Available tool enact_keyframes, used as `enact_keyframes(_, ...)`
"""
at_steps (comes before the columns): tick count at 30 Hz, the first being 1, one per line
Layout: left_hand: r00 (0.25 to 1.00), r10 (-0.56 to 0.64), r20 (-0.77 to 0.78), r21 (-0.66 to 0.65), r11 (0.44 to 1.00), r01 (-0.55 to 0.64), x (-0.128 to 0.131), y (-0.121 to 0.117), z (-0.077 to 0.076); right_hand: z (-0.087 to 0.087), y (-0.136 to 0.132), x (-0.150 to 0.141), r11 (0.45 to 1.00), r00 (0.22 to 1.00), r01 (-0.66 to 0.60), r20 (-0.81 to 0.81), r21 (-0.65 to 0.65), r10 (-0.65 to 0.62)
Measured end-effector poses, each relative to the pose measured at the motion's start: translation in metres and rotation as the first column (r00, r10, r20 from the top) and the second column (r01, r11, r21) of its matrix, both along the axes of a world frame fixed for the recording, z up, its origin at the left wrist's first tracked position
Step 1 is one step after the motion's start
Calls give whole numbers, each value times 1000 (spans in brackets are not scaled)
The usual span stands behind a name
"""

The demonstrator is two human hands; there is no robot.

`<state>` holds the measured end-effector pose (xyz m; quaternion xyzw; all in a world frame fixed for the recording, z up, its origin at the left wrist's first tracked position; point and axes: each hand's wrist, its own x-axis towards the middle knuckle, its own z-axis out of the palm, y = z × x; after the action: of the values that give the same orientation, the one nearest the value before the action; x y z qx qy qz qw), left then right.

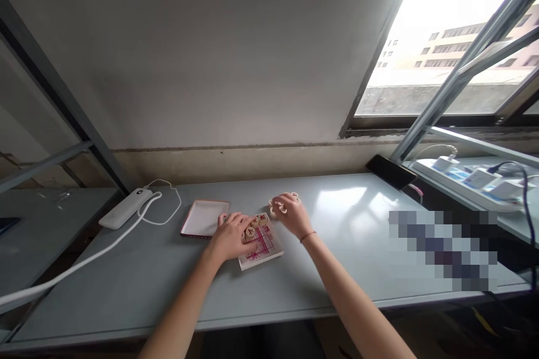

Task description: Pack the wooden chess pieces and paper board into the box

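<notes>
A small box [263,248] with a red grid printed on it lies on the pale grey table [168,280]. My left hand [231,234] rests on the box's left side, fingers curled on round pale game pieces [256,224] with red characters. My right hand [290,213] sits just beyond the box's far right corner, its fingers bent over a cluster of similar pieces [281,203] on the table. To the left of my left hand lies an empty shallow box lid [204,217] with a pink rim.
A white power bank [126,207] with a white cable [76,269] lies at the far left. A dark phone [391,171] leans at the back right. A power strip [467,179] with chargers sits on the neighbouring shelf. A metal frame post [63,95] rises on the left.
</notes>
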<state>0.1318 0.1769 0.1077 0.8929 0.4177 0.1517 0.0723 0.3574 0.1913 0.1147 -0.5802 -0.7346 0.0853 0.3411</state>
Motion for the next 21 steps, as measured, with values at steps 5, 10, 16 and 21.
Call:
enact_keyframes(5,999,-28,-15,-33,999,28,5,3,6,12,47,35,885,919,311,348,-345,-187)
enact_keyframes(10,998,-62,-28,-106,993,59,6,-1,10,15,75,32,825,896,322,430,-465,-108)
enact_keyframes(16,996,-86,-24,-98,992,83,5,-4,11,23,84,32,831,907,292,412,-474,-83)
enact_keyframes(21,998,-47,53,-29,998,48,7,10,28,31,69,29,906,925,258,356,-335,-132)
